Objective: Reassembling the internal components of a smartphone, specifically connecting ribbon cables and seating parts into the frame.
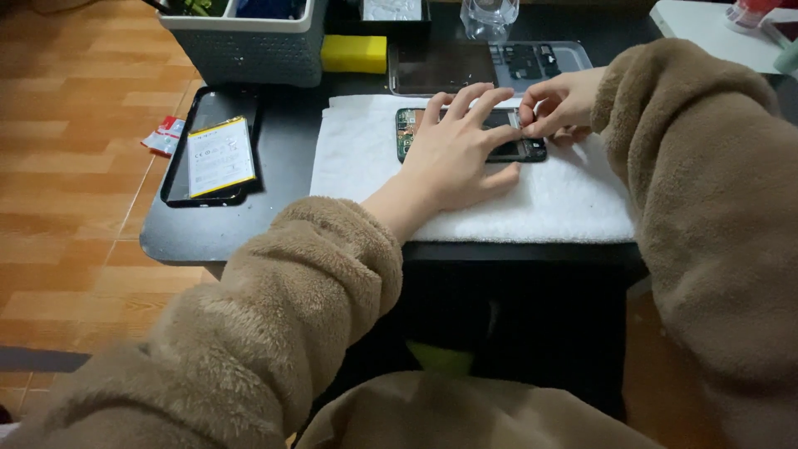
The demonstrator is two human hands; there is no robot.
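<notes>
a black desk [274, 224] carries a white towel [532, 208] spread flat, and everything here is placed from that towel. on the towel's far half lies an opened phone [411, 129], back cover off and its green circuit board showing at the left end; its long axis runs left to right, parallel to the towel's far edge. the left hand [453, 154] lies flat over the phone's middle, fingers spread and pressing down, gripping nothing. the right hand [561, 104] sits at the phone's right end with thumb and forefinger pinched together on something too small to make out. left of the towel rests a black phone cover [179, 166] with a yellow-edged battery [219, 155] lying on it. beyond the towel stand a grey basket [249, 46], a yellow sponge [353, 53], a dark tablet [440, 66] and a clear glass [489, 17].
</notes>
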